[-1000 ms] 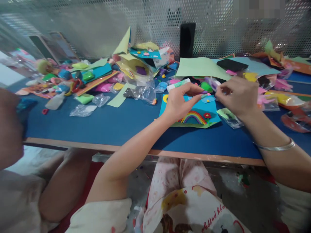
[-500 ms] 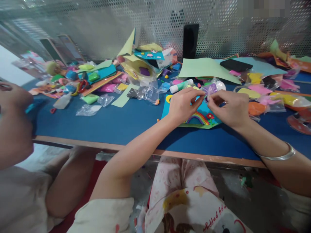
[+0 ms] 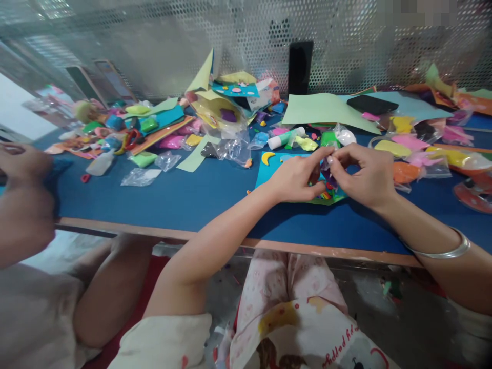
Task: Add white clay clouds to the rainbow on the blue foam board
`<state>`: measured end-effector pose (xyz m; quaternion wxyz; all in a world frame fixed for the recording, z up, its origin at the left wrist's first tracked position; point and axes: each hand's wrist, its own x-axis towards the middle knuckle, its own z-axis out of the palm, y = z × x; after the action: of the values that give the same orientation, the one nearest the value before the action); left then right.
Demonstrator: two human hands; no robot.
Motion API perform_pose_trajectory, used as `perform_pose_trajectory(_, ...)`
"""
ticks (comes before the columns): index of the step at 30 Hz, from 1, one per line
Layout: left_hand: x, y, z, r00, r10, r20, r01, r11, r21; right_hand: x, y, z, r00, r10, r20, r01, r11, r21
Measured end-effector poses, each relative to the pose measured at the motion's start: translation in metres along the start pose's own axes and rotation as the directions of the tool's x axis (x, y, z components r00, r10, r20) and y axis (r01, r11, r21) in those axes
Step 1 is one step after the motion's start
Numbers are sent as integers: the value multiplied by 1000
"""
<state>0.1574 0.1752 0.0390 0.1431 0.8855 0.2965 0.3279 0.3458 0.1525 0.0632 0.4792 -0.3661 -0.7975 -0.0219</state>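
My left hand (image 3: 298, 177) and my right hand (image 3: 363, 171) meet fingertip to fingertip over a blue craft card (image 3: 269, 171) that bears a yellow moon shape (image 3: 268, 157) and a partly hidden rainbow. Both hands pinch a small clear bag with purple clay (image 3: 326, 169) between them. A silver bangle (image 3: 442, 251) circles my right wrist. A white and green glue tube (image 3: 284, 137) lies just beyond the card.
The blue table (image 3: 184, 195) is strewn with clay bags, foam sheets and a light green paper sheet (image 3: 326, 108). A black phone (image 3: 371, 104) lies at the back right, a black speaker (image 3: 300, 66) against the perforated wall. Another person's arm and hand (image 3: 23, 200) are at the left.
My hands have come together and dropped lower over the card, now covering most of the rainbow. The small bag has come down with them.
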Motion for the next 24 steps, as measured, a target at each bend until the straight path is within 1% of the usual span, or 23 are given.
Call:
perform_pose_trajectory(1,0,0,-1,1000,12,-14,-12,999,31,0,-1,-1,1000,-22,10,22,1000,-4)
perform_pose_trajectory(4,1,-4,-3,992,68,-104,-57,992,111,3,0,-5,997,-51,59,51,999,13)
perform_pose_trajectory(7,3,-11,-3,973,105,-206,-90,992,83,7,8,-11,993,-108,55,105,993,48)
perform_pose_trajectory(8,4,-13,-3,962,114,-249,-104,993,56,9,11,-13,990,-114,80,110,992,60)
perform_pose_trajectory(10,5,-14,-1,936,137,-325,-143,990,7,10,19,-14,972,-71,222,55,995,81)
perform_pose_trajectory(12,5,-13,1,917,170,-360,-187,982,-12,9,26,-12,927,9,374,-25,999,37)
perform_pose_trajectory(14,6,-11,2,910,206,-360,-221,975,0,7,30,-10,896,96,434,-72,995,-71)
perform_pose_trajectory(15,6,-11,2,908,213,-360,-224,975,12,7,30,-9,894,135,426,-88,988,-129)
perform_pose_trajectory(16,5,-10,2,908,213,-360,-219,975,25,6,30,-8,903,167,397,-104,979,-175)
perform_pose_trajectory(19,5,-7,0,921,181,-344,-183,983,26,7,25,-7,949,197,245,-139,962,-233)
perform_pose_trajectory(21,4,-6,-2,935,133,-330,-154,987,-39,8,20,-8,966,193,170,-151,962,-229)
perform_pose_trajectory(24,4,-5,-2,942,40,-333,-104,979,-176,8,13,-8,967,221,129,-185,952,-245)
